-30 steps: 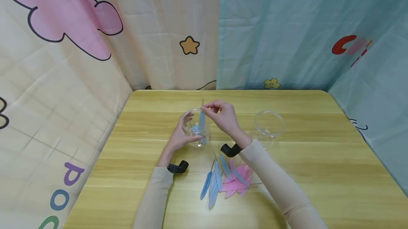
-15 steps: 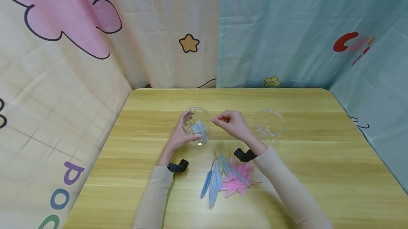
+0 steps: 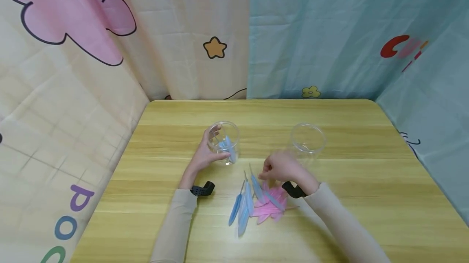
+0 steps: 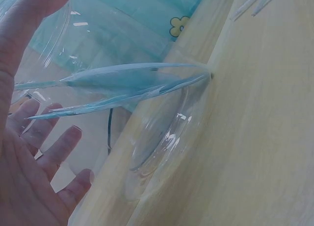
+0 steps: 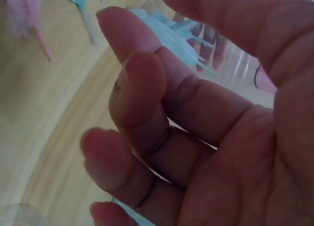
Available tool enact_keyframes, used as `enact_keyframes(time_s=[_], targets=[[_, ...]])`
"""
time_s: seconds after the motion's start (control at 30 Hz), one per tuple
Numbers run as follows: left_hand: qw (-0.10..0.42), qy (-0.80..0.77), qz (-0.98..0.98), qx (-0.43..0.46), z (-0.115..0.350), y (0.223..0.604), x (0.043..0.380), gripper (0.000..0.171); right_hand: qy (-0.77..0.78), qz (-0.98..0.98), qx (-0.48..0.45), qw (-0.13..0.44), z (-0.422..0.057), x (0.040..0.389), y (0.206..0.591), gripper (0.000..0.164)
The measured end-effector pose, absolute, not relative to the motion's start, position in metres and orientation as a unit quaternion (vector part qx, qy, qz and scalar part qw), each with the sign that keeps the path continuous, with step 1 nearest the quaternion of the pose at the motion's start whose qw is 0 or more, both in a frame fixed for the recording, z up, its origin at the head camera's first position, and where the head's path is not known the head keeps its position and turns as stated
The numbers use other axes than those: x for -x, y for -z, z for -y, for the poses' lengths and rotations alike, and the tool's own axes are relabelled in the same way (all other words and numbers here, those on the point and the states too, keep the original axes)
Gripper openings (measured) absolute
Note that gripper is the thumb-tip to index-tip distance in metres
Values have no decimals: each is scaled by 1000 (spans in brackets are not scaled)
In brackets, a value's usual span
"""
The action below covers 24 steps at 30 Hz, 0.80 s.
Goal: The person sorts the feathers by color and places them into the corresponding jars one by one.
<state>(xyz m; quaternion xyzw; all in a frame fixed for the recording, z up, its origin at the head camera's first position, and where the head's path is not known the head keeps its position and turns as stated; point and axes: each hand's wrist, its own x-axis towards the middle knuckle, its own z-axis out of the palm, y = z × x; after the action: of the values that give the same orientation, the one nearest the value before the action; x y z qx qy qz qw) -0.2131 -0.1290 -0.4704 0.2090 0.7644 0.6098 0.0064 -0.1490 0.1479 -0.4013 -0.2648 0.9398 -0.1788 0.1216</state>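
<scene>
My left hand [image 3: 205, 155] grips a clear cup [image 3: 224, 136] at the left of the table, thumb on the near side and fingers round the far side. Blue feathers [image 4: 132, 86] lean inside this cup, seen through its wall in the left wrist view. My right hand [image 3: 283, 167], blurred in the head view, hovers just above the far end of a feather pile. Its fingers [image 5: 137, 88] are loosely bent and nothing lies between them and the thumb in the right wrist view. Below it are loose blue feathers [image 3: 243, 210] and a heap of pink feathers [image 3: 269, 210].
A second clear cup [image 3: 308, 149] stands at the right, just beyond my right hand, with no feathers showing inside. The wooden table [image 3: 366, 181] reaches back to printed curtains [image 3: 311, 31] behind and at both sides.
My right hand has let a blue feather drop into the left cup, then moved right and toward me, over the loose feathers. My left hand keeps its grip on the cup.
</scene>
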Motion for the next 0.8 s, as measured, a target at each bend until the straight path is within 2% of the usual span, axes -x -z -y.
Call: enact_keyframes(time_s=[0.2,0.43,0.8], targets=[[24,-606,-770,-201,128,458,203,100,150,-941,262,152,-142,135,415,28],[24,-613,-761,-212,124,444,193,96,104,-955,243,133,-139,132,425,36],[18,-603,-767,-218,124,438,193,96,104,-958,232,135,-136,134,432,34]])
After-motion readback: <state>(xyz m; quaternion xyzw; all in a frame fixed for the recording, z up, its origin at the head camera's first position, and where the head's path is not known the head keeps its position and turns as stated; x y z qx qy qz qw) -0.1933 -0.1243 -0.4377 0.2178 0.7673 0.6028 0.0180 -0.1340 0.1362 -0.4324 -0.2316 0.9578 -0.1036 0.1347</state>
